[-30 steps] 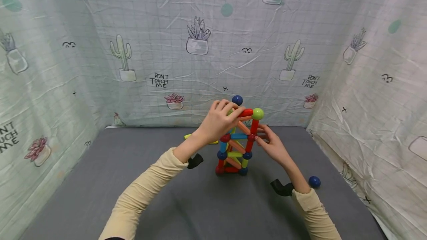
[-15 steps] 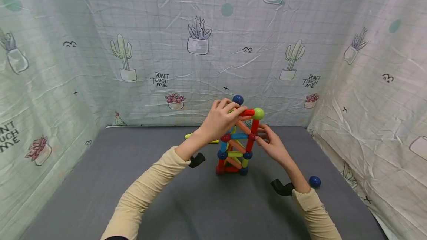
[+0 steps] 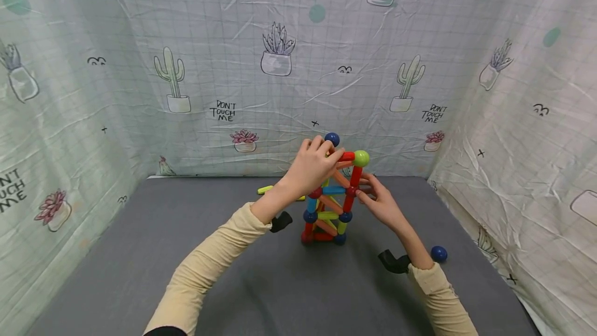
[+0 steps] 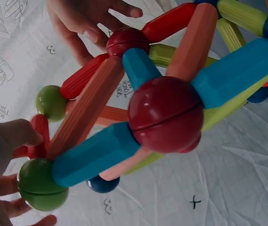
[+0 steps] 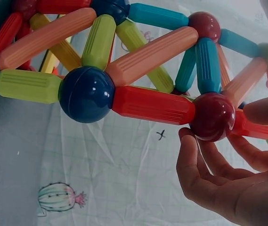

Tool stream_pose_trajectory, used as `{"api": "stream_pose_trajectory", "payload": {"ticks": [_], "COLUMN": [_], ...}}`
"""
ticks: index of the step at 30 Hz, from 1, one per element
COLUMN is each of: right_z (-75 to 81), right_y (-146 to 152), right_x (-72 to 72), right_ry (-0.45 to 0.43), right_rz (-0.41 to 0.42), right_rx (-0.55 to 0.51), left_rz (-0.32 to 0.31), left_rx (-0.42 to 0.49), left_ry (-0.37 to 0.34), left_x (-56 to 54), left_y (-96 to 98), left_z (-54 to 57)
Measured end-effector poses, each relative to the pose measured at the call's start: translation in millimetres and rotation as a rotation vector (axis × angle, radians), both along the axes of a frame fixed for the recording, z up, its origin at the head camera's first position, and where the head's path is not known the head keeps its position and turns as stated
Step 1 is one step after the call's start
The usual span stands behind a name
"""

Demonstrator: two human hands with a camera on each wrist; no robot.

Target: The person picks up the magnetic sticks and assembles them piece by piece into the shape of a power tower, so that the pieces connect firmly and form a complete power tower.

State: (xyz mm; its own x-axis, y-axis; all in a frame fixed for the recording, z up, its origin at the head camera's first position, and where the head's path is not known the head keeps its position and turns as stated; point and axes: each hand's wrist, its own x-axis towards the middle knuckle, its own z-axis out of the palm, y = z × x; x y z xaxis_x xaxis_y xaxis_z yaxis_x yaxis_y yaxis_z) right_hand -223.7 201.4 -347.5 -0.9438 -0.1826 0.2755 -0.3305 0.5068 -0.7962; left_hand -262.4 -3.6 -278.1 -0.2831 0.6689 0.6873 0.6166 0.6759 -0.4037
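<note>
A tower of magnetic rods and balls (image 3: 328, 216) stands on the grey table. At its top, my left hand (image 3: 313, 166) pinches a red magnetic rod (image 4: 40, 136), its fingers curled beside a green ball (image 4: 43, 184) at the rod's end. My right hand (image 3: 381, 202) grips a dark red ball (image 5: 212, 117) at mid-height on the right side, thumb and fingers around it. Another green ball (image 3: 361, 158) caps the right front corner. A blue ball (image 3: 332, 139) shows at the top behind my left hand, which hides the upper left corner in the head view.
A loose blue ball (image 3: 439, 254) lies on the table (image 3: 224, 279) right of my right wrist. A yellow-green rod (image 3: 265, 190) lies behind my left forearm. Black straps hang at both wrists. Printed cloth (image 3: 210, 30) surrounds the back and sides.
My left hand and forearm have shifted slightly right, fingers still at the tower's top. My right hand stays on the dark red ball, and the tower has barely moved.
</note>
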Motion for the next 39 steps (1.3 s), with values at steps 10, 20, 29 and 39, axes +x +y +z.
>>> {"api": "stream_pose_trajectory", "payload": {"ticks": [10,20,29,39], "right_z": [0.4,-7.9,-6.5,6.6], "right_y": [0,0,3,-13], "right_x": [1.7,-2.6,4.5,36.5], "right_ry": [0.034,-0.01,-0.021,-0.007], "right_rz": [0.012,0.004,0.011,-0.019], "right_rx": [-0.015,0.015,0.022,0.155], "left_rz": [-0.094,-0.162,-0.122,-0.151], "left_rx": [0.164,0.546,0.439,0.324], "left_ry": [-0.126,-0.295,-0.478,-0.604], "left_x": [0.2,15.0,2.6,-29.9], "left_y": [-6.8,-32.7,-35.6,-31.4], "left_z": [-5.8,-71.5,-86.1,-75.9]}}
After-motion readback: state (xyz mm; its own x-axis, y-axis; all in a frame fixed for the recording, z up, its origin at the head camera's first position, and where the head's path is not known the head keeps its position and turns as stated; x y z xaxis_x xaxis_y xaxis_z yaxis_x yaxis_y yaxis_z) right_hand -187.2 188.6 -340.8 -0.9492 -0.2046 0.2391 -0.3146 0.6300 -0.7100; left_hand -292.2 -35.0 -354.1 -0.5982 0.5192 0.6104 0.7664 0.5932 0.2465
